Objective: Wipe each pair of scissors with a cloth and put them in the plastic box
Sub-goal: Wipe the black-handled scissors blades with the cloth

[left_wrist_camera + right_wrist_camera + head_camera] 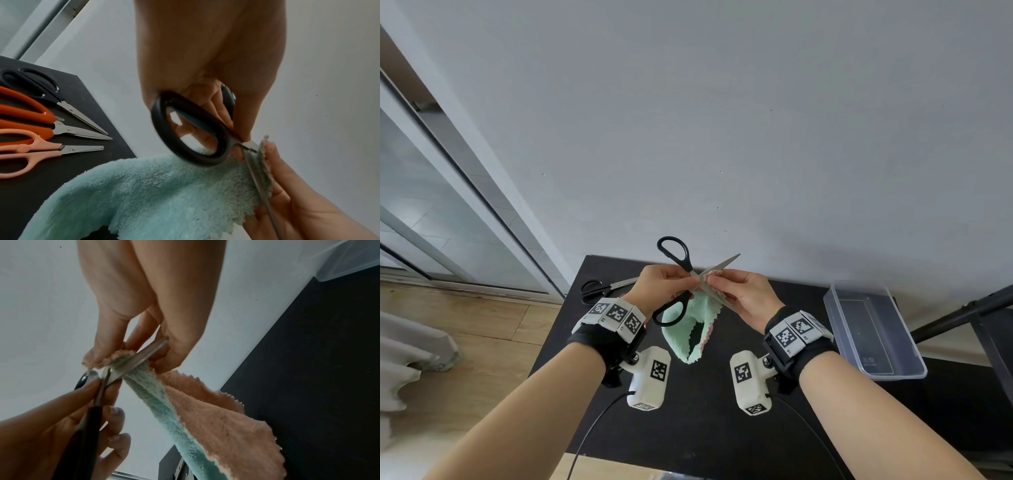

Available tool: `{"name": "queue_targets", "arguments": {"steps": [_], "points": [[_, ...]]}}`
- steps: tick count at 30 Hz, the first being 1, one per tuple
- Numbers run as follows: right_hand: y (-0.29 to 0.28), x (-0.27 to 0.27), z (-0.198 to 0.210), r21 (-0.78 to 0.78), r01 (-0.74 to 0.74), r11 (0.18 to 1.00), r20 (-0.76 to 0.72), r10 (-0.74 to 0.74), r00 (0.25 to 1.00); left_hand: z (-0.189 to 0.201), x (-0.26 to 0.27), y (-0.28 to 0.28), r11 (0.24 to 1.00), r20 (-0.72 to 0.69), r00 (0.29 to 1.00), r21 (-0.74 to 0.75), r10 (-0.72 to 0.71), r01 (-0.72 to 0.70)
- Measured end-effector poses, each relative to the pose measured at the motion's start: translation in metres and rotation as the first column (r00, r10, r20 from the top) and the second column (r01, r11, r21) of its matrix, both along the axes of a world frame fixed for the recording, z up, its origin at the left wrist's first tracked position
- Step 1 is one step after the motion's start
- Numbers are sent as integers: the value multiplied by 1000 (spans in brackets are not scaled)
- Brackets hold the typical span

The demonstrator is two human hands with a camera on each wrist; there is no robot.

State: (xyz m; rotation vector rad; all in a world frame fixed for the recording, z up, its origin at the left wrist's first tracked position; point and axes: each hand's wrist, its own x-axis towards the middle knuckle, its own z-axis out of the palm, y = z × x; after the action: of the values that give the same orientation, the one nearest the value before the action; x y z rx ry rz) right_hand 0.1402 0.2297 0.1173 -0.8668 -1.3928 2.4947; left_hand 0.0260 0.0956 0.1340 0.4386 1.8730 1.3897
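Black-handled scissors are held open in the air above the black table. My left hand grips them at the neck beside the pivot, one handle loop hanging below the palm. My right hand pinches a cloth, mint green on one side and pink on the other, around one blade close to the pivot. The other blade points up to the right. The rest of the cloth hangs down between my wrists. A clear plastic box stands empty on the table's right side.
On the table's left side lie black scissors, orange scissors and pink scissors, blades pointing right. A white wall rises right behind the table. A black stand leg crosses at far right. Cables trail off my wrist cameras.
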Motion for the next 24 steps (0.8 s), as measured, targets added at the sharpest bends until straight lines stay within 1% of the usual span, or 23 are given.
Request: {"name": "queue_targets", "arguments": {"steps": [3, 9, 13, 24], "points": [[-2, -1, -1, 26, -12, 1000, 8, 12, 1000, -1, 0, 0, 1000, -22, 999, -13, -24, 23], [-4, 0, -6, 123, 34, 992, 35, -39, 999, -5, 0, 2, 998, -43, 997, -22, -62, 61], [0, 3, -9, 142, 71, 987, 50, -79, 996, -4, -2, 4, 995, -29, 994, -15, -103, 102], [7, 6, -12, 37, 146, 989, 29, -148, 989, -1, -7, 7, 987, -21, 988, -64, -150, 149]]}}
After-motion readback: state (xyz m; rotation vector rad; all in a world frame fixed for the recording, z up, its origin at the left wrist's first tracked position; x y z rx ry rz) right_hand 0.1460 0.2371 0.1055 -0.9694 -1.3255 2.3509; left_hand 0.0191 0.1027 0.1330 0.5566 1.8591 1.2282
